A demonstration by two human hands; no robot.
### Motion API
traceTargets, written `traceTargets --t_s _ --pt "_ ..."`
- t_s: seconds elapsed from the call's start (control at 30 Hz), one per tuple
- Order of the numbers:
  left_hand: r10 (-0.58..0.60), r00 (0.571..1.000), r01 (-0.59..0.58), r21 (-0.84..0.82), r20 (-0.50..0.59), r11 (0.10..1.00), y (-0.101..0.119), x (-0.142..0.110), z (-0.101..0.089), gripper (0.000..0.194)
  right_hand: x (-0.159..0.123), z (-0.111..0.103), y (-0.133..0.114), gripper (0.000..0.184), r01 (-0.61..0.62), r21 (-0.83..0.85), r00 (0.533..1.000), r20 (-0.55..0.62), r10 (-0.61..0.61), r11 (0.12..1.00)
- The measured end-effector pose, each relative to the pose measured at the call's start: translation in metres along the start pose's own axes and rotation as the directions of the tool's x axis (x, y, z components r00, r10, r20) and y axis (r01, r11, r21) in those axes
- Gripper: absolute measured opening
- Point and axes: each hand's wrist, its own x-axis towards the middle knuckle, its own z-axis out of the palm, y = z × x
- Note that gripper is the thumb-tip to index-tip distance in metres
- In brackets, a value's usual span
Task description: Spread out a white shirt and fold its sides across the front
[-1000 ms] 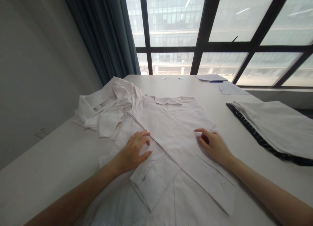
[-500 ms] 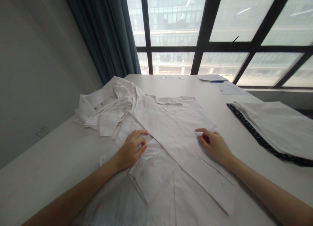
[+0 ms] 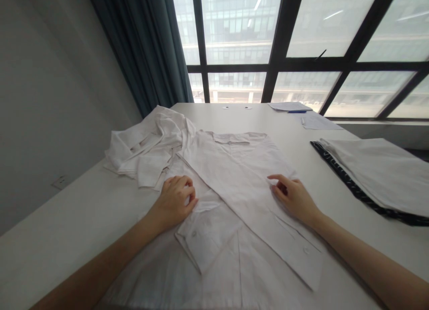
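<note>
A white shirt (image 3: 231, 171) lies spread on the table, its collar end away from me and both sleeves folded across its body. The right sleeve (image 3: 268, 229) runs diagonally, its buttoned cuff at the lower right. My left hand (image 3: 177, 197) is on the shirt's left side, above the other cuff (image 3: 204, 243); its fingers are curled in against the thumb on the cloth, and their tips are partly hidden. On the shirt's right edge rests my right hand (image 3: 291, 196), index finger stretched out and thumb apart from it.
A crumpled white garment (image 3: 157, 140) lies at the shirt's upper left. On the right, folded white cloth (image 3: 382, 171) sits on a black piece with white markings (image 3: 355, 189). Papers (image 3: 290, 106) and a blue pen (image 3: 297, 111) are at the back of the white table (image 3: 80, 211).
My left hand has drawn slightly left, and its fingers have curled from stretched out on the cloth. The right hand has hardly moved.
</note>
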Motion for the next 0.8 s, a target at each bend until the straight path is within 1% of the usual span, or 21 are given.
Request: traceTargets --t_s 0.1,0.13,0.17,0.23,0.3,0.33,0.4,0.5,0.6,0.7,0.8 --pt "-0.02 0.999 0.019 -0.015 -0.048 1.0 0.001 0.0 0.0 0.005 0.0 0.0 0.002 0.031 -0.003 -0.012 1.0 -0.007 0.003 1.0" --pt "-0.002 0.998 0.0 -0.037 -0.059 0.999 0.002 0.0 0.001 0.008 0.0 0.0 0.003 0.03 -0.002 -0.018 1.0 -0.007 0.002 1.0" --pt "0.036 0.997 -0.04 -0.067 -0.063 0.997 0.005 -0.001 0.001 0.012 0.0 0.001 0.005 0.03 0.004 -0.026 1.0 -0.007 -0.005 1.0" --pt "0.165 0.986 -0.168 -0.138 -0.032 0.976 0.01 -0.002 0.003 0.02 0.0 0.002 0.007 0.028 0.027 -0.053 1.0 -0.013 -0.027 0.998" --pt "0.31 0.95 -0.298 -0.2 0.033 0.933 0.016 -0.004 0.004 0.029 0.0 0.003 0.01 0.027 0.047 -0.088 0.998 -0.03 -0.05 0.995" --pt "0.36 0.931 -0.339 -0.22 0.063 0.915 0.017 -0.005 0.004 0.034 0.0 0.004 0.01 0.026 0.052 -0.107 0.998 -0.036 -0.056 0.993" --pt "0.406 0.908 -0.373 -0.239 0.104 0.896 0.019 -0.006 0.005 0.04 0.0 0.006 0.011 0.026 0.051 -0.145 0.998 -0.04 -0.057 0.988" --pt "0.401 0.908 -0.364 -0.243 0.124 0.899 0.017 -0.006 0.005 0.041 -0.001 0.008 0.011 0.029 0.038 -0.189 0.999 -0.017 -0.042 0.981" --pt "0.397 0.91 -0.362 -0.245 0.115 0.9 0.013 -0.004 0.005 0.037 -0.002 0.01 0.012 0.033 0.035 -0.219 0.999 0.009 -0.034 0.975" --pt "0.388 0.918 -0.36 -0.244 0.08 0.901 0.011 -0.002 0.006 0.034 -0.002 0.011 0.014 0.035 0.039 -0.242 0.999 0.026 -0.034 0.969" --pt "0.334 0.942 -0.322 -0.237 0.013 0.917 0.008 -0.002 0.009 0.029 -0.002 0.012 0.015 0.036 0.044 -0.254 0.999 0.04 -0.036 0.966"
